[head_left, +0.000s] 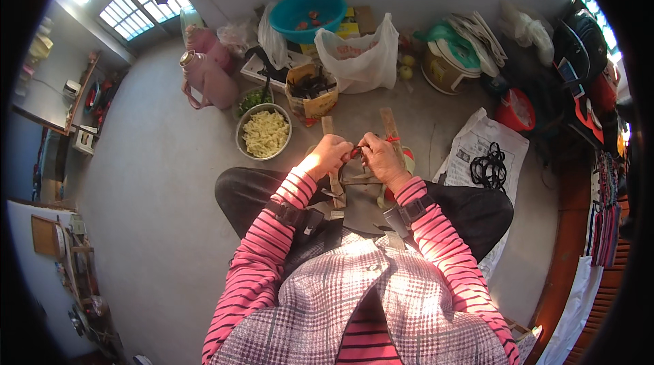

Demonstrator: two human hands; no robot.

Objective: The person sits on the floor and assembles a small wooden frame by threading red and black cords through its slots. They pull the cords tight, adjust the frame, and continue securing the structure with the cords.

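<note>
My left hand (328, 156) and my right hand (383, 161) meet in front of me, fingers pinched close together. Between the fingertips is a small dark strip with a bit of red (356, 152); its kind is too small to make out. Just beneath the hands stands a low wooden frame with two upright slats, the left slat (328, 124) and the right slat (389, 123). A red tie (392, 139) is wound round the right slat. Crosspieces (360, 180) show between my legs, partly hidden by my hands.
Coiled black bands (489, 169) lie on a printed white sheet (470, 137) at right. Ahead are a metal bowl of pale yellow food (239, 135), a box of dark strips (315, 105), a white plastic bag (361, 69), a teal basin (276, 23) and pink flasks (212, 82).
</note>
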